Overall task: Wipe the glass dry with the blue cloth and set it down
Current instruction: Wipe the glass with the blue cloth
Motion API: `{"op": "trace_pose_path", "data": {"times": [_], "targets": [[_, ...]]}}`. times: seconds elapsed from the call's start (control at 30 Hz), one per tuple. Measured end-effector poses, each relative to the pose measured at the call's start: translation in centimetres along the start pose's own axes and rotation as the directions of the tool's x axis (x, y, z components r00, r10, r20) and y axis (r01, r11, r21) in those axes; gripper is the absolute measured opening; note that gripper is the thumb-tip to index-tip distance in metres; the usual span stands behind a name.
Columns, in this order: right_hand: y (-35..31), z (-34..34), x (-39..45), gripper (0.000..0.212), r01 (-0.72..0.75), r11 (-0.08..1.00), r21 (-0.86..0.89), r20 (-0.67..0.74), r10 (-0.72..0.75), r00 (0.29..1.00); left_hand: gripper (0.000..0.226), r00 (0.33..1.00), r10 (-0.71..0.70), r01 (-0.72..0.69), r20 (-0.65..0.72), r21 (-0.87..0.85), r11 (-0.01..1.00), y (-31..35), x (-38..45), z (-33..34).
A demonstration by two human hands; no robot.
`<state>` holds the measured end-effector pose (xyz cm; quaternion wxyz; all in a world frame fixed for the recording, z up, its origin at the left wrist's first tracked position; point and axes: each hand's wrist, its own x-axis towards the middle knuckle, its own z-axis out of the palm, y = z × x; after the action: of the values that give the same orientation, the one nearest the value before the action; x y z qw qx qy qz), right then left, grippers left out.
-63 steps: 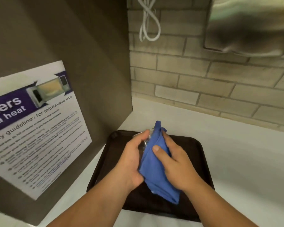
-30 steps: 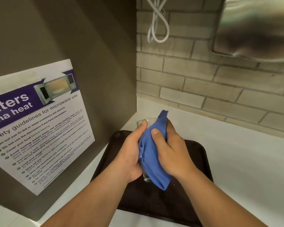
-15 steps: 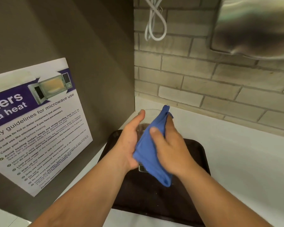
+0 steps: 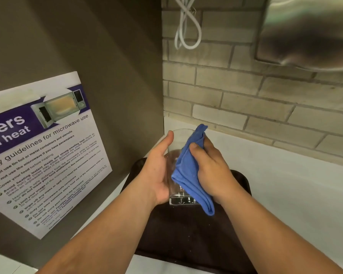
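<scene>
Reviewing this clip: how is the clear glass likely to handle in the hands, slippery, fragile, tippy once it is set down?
The glass looks smooth and shows droplets near its base, so probably slippery; the left hand grips it bare. Thin clear walls suggest it is fragile. Tall and narrow, it might tip if set down on the dark tray carelessly, though its thick base should help.

You have a dark brown tray [image 4: 234, 244] lying on the white bench [image 4: 297, 194], close to the corner. On the grey-brown side panel [image 4: 91, 56] to your left hangs a microwave safety notice [image 4: 48, 155] with a purple banner and a microwave photo. Behind runs a pale brick wall [image 4: 246, 99] — a looped white cable [image 4: 186, 30] hangs on it. Top right is a brushed-metal housing [image 4: 309, 30], possibly a dispenser — too blurred to tell.
</scene>
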<state>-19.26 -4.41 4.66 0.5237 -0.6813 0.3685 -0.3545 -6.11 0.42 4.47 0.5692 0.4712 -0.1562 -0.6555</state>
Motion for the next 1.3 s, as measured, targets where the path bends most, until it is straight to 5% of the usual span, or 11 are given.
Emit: {"op": "trace_pose_path", "data": {"times": [0.2, 0.33, 0.4, 0.5, 0.6, 0.7, 0.8, 1.03, 1.13, 1.3], "targets": [[0.2, -0.2, 0.0, 0.064, -0.035, 0.999, -0.018, -0.012, 0.035, 0.999, 0.068, 0.998, 0.043, -0.047, 0.045, 0.084, 0.995, -0.4, 0.1, 0.5], [0.7, -0.8, -0.1, 0.028, -0.135, 0.973, 0.188, -0.040, 0.145, 0.989, 0.081, 0.998, 0.059, -0.058, -0.027, 0.048, 0.997, -0.4, 0.0, 0.9], [1.2, -1.2, -1.2, 0.031, -0.171, 0.961, 0.217, -0.016, 0.179, 0.984, 0.082, 0.998, 0.041, -0.040, -0.040, 0.008, 0.999, -0.3, 0.1, 0.7], [1.9, -1.1, -3.7, 0.033, -0.065, 0.997, -0.037, 0.136, 0.069, 0.988, 0.076, 0.999, 0.036, -0.036, -0.038, 0.007, 0.999, -0.4, 0.5, 0.3], [1.7, 0.3, -4.9, 0.074, 0.057, 0.959, -0.279, 0.171, -0.010, 0.985, 0.082, 0.997, 0.059, -0.056, -0.043, 0.072, 0.996, -0.7, 0.4, 0.1], [0.6, 0.4, -3.4, 0.056, 0.101, 0.985, -0.142, 0.035, -0.097, 0.995, 0.086, 0.997, 0.072, -0.073, 0.014, 0.076, 0.994, -0.7, 0.2, 0.2], [0.1, -0.8, -1.1, 0.027, -0.010, 0.991, 0.135, -0.088, 0.022, 0.996, 0.077, 0.994, 0.092, -0.097, 0.054, 0.110, 0.989, -0.8, 0.3, 0.2], [1.0, -0.1, -0.6, 0.021, 0.018, 1.000, 0.016, -0.087, -0.017, 0.996, 0.067, 0.991, 0.125, -0.130, 0.041, 0.192, 0.973, -1.1, -0.4, 1.2], [0.2, -0.1, -0.5, 0.048, 0.026, 1.000, -0.015, -0.084, -0.027, 0.996, 0.061, 0.988, 0.147, -0.153, 0.056, 0.126, 0.980, -1.2, -0.4, 1.3], [0.2, -1.3, -1.0, 0.036, -0.143, 0.969, 0.200, -0.053, 0.157, 0.986, 0.088, 0.997, 0.051, -0.051, 0.055, 0.006, 0.999, -0.7, -0.4, 0.9]]}}
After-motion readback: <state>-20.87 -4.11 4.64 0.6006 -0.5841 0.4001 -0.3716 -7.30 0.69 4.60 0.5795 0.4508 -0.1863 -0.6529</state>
